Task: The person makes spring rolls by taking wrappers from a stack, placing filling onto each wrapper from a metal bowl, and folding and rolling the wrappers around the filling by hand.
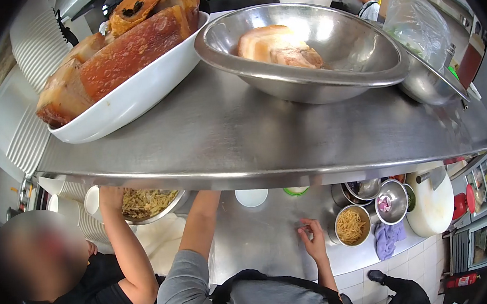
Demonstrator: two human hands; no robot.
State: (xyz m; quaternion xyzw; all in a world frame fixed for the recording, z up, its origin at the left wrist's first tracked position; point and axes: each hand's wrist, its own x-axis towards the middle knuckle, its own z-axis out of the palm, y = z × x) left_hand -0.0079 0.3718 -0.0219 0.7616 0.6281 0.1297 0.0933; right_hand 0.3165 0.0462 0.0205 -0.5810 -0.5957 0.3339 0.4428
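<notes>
Yellow shreds (350, 226) — just beside the right hand (313, 235).

One left forearm (201, 225), bare, extended toward one o'clock, left hand hidden from view; one right forearm (326, 271), bare, angled toward eleven o'clock, wrist nearly straight, right hand (313, 235) unclenched, fingers loosely curled.

Red capital letters on the black sleeve (130, 295) of the person at left are too small to read surely; the red cylinder's (463, 281) pale markings, far right, are illegible.
</notes>
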